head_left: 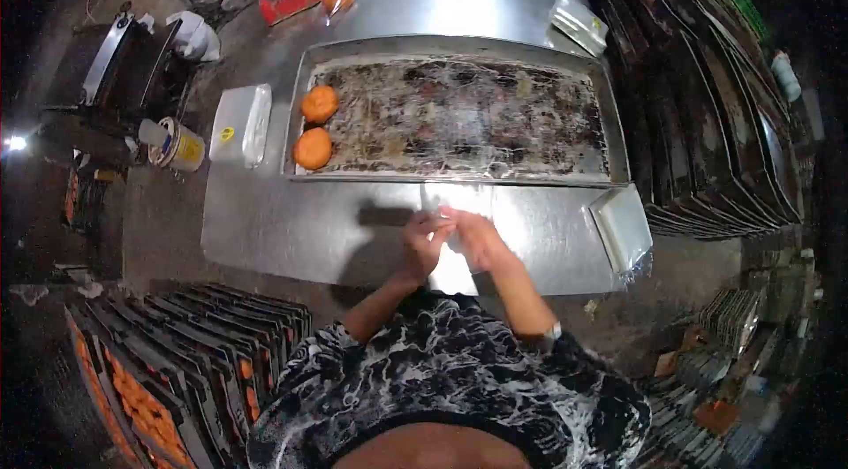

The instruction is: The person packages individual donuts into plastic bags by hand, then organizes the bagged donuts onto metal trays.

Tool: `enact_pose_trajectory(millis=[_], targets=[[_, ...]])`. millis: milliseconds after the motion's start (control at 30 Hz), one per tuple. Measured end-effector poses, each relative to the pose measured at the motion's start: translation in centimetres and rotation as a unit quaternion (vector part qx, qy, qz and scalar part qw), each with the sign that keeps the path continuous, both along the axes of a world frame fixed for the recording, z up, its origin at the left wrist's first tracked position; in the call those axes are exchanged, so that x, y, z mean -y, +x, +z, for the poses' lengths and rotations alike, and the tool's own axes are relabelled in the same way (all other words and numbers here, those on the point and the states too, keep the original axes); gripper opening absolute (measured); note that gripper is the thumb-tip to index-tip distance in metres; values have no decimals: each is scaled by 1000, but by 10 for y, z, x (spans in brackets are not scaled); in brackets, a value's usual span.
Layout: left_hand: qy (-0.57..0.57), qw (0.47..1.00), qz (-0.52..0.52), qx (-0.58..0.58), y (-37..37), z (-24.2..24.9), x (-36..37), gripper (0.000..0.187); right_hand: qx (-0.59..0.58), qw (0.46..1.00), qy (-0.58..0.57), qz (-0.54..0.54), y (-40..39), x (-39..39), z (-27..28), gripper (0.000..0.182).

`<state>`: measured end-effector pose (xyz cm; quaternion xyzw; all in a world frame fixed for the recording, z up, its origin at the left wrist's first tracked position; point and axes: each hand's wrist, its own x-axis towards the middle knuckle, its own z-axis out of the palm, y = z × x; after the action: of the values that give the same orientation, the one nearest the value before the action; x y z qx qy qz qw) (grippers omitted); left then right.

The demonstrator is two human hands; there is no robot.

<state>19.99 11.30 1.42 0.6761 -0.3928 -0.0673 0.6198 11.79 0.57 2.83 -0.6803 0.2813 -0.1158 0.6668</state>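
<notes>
Metal counter carries a wide tray. Two orange-brown buns sit inside the tray, at its left end. My left grip and right grip come together just in front of the tray's near side; blur keeps me from telling whether anything is pinched between them. Caution: if something thin is held, uneven pull could tear it. A sideways sweep of my right grip could scatter the clear bags by the tray's near right corner.
</notes>
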Motion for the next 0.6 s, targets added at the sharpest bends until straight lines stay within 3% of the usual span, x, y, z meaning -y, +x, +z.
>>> enact_pose_trajectory(millis=[33,67,100,133,167,200,233,267,300,333,367,400,433,500,533,567,600], targets=[[-23,997,-4,69,9,5,-7,10,-78,972,221,-31,22,5,43,21],[-47,984,-18,-169,10,-32,-7,11,-48,989,133,-41,40,-3,60,20],[-82,985,141,-61,16,13,-12,12,-15,998,48,-48,57,-18,70,21],[-66,980,170,-78,35,33,-19,11,-56,993,-86,-60,63,-40,79,21],[-53,975,198,-91,54,41,-26,10,-66,993,-96,5,67,-50,68,23],[-53,974,203,-89,67,39,-34,10,-93,994,45,46,78,-52,62,23],[-72,988,130,39,76,35,-44,7,-124,971,186,84,89,-57,57,24],[-87,981,51,164,81,36,-54,6,-67,929,361,34,105,-55,37,27],[-42,980,-8,196,84,37,-64,5,-8,853,521,-19,123,-50,20,29],[6,990,59,132,89,32,-68,4,119,875,461,90,133,-44,29,35],[55,989,124,66,95,27,-72,8,74,927,364,-47,156,-66,60,42],[-8,976,177,-128,116,24,-77,21,151,887,436,-14,171,-81,73,46],[-238,910,154,-302,133,30,-69,26,227,835,501,18,183,-93,76,49],[-308,744,-7,-593,170,-10,-101,21,232,724,625,175,190,-114,-1,64],[-304,743,-3,-596,183,-18,-119,21,133,821,530,164,197,-131,27,65],[-291,743,51,-600,196,-22,-136,20,79,893,376,234,214,-125,12,57],[-278,743,103,-601,208,-27,-149,21,56,945,-1,322,234,-101,3,49]])
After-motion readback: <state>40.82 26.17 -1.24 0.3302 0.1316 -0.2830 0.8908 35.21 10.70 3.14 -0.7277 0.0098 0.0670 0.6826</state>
